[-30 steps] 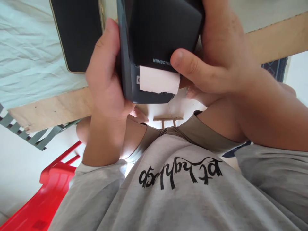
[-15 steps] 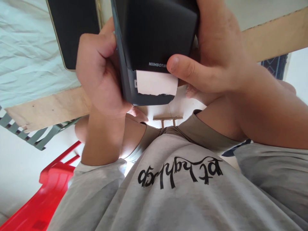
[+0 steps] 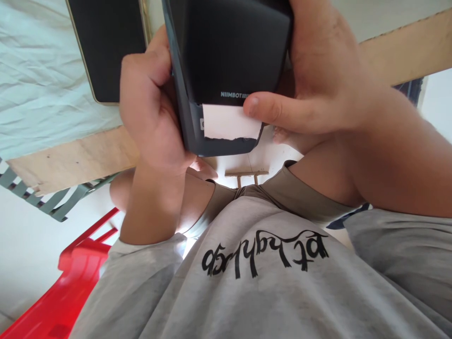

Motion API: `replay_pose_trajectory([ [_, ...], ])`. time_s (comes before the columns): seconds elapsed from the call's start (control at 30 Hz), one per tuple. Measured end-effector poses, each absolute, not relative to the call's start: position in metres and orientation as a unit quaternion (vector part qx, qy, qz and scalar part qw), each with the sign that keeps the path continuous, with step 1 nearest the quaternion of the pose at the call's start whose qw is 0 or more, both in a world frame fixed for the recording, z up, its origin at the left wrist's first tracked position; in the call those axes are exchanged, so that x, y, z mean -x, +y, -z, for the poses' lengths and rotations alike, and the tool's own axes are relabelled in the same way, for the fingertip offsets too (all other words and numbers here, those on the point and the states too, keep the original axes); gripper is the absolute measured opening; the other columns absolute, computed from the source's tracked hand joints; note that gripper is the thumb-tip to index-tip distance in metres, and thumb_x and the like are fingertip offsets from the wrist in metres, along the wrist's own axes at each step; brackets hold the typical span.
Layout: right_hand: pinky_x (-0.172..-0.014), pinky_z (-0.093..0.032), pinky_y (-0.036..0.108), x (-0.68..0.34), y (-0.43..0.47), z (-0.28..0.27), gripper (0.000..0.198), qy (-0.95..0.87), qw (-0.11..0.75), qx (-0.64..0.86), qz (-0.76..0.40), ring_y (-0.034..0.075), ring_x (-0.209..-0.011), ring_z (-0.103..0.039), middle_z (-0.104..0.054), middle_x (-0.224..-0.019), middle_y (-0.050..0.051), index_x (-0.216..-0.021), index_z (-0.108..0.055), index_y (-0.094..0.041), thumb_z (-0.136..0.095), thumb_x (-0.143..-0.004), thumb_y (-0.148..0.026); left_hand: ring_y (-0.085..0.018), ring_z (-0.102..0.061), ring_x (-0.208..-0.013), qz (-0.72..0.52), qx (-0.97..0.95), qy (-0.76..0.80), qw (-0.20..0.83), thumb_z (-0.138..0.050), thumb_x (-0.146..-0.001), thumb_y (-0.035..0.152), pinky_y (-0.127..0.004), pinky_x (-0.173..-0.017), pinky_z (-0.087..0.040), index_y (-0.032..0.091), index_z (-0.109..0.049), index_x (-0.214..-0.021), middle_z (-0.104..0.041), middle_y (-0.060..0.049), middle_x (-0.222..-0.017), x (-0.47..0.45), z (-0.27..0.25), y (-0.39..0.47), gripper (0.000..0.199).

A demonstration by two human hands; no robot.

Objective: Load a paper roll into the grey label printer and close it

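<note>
1. The printer point(image 3: 235, 52) is held between the two grips, with its top end cut off by the upper edge of the view.
2. By the left grip point(image 3: 150, 108), the printer's left side is clasped; this grip is curled tightly, and its fingertips are hidden by the body.
3. By the right grip point(image 3: 325, 80), the printer's right side is clasped; the hidden fingers cannot be told.
4. The right thumb point(image 3: 270, 107) is laid along the lid's lower edge, and the upper right corner of the paper point(image 3: 228, 125) is covered by its tip.
5. The paper is seen emerging from the printer between the grips, with its free edge raggedly torn.
6. The white lettering point(image 3: 231, 94) "NIIMBOT" is placed just above the paper, left of the right thumb's tip.
7. A dark slab point(image 3: 106, 52) with a gold rim is laid just beyond the left grip and partly covered by it.
8. Left of that grip, crumpled pale cloth point(image 3: 35, 80) is spread on the bench point(image 3: 76, 153), whose wooden edge is partly hidden by the left grip.
9. Below the grips, the shorts point(image 3: 307, 190) and the grey shirt point(image 3: 268, 301) are seen.
10. A red chair point(image 3: 49, 296) is placed well below the left grip.
</note>
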State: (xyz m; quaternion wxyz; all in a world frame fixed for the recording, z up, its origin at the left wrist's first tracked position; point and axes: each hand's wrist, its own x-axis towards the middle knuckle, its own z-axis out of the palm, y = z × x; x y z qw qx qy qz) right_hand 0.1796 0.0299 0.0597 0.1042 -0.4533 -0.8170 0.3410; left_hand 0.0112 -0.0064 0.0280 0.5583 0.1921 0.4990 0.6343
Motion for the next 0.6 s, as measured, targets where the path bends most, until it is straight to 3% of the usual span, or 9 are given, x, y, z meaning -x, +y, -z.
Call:
replay_pose_trajectory([
  [0.13,-0.082,-0.037,-0.001,-0.17,0.028,-0.045,0.084,-0.72,0.229,0.481,-0.445,0.006,-0.13,-0.039,-0.059,-0.098,-0.004,-0.056,-0.043,-0.001,0.004,-0.064,-0.07,-0.031,-0.053,-0.125,-0.606,-0.288,0.499,0.548,-0.042,-0.087,0.005,-0.007,-0.062,-0.047,0.007,-0.033,-0.061,-0.033,0.004,-0.067,-0.009,-0.025,-0.006,0.029],
  [0.27,-0.073,-0.035,-0.004,-0.165,0.025,-0.033,0.087,-0.684,0.233,0.487,-0.49,0.006,-0.128,-0.042,-0.059,-0.083,-0.001,-0.051,-0.04,-0.001,0.012,-0.061,-0.071,-0.037,-0.037,-0.137,-0.584,-0.294,0.529,0.541,-0.041,-0.088,0.004,-0.027,-0.079,-0.058,0.009,-0.029,-0.06,-0.033,0.004,-0.067,-0.01,-0.027,-0.007,0.03],
  [0.37,-0.076,-0.037,-0.003,-0.169,0.024,-0.037,0.088,-0.697,0.226,0.481,-0.481,0.006,-0.132,-0.039,-0.06,-0.089,-0.002,-0.055,-0.044,-0.001,0.011,-0.062,-0.069,-0.036,-0.035,-0.138,-0.572,-0.306,0.545,0.532,-0.037,-0.089,0.003,-0.026,-0.082,-0.058,0.01,-0.027,-0.059,-0.034,0.004,-0.066,-0.011,-0.029,-0.007,0.032],
  [0.43,-0.084,-0.039,-0.001,-0.175,0.026,-0.045,0.085,-0.727,0.22,0.47,-0.45,0.007,-0.136,-0.035,-0.059,-0.104,-0.003,-0.062,-0.048,-0.002,0.006,-0.065,-0.068,-0.034,-0.035,-0.138,-0.576,-0.309,0.546,0.524,-0.039,-0.089,0.004,-0.023,-0.082,-0.057,0.009,-0.028,-0.06,-0.037,0.004,-0.067,-0.01,-0.029,-0.007,0.031],
  [0.53,-0.104,-0.032,0.0,-0.182,0.03,-0.058,0.073,-0.804,0.14,0.45,-0.363,0.006,-0.138,-0.033,-0.042,-0.135,-0.005,-0.079,-0.051,-0.002,-0.019,-0.068,-0.067,-0.033,-0.043,-0.134,-0.577,-0.302,0.546,0.526,-0.042,-0.088,0.006,-0.018,-0.075,-0.056,0.008,-0.032,-0.061,-0.038,0.004,-0.069,-0.008,-0.027,-0.006,0.029],
  [0.6,-0.111,-0.023,-0.001,-0.185,0.032,-0.063,0.07,-0.842,0.08,0.433,-0.312,0.005,-0.136,-0.032,-0.03,-0.143,-0.005,-0.09,-0.049,-0.001,-0.032,-0.067,-0.064,-0.029,-0.053,-0.124,-0.575,-0.3,0.543,0.533,-0.042,-0.087,0.005,-0.013,-0.068,-0.053,0.008,-0.034,-0.062,-0.036,0.003,-0.069,-0.007,-0.027,-0.006,0.027],
])
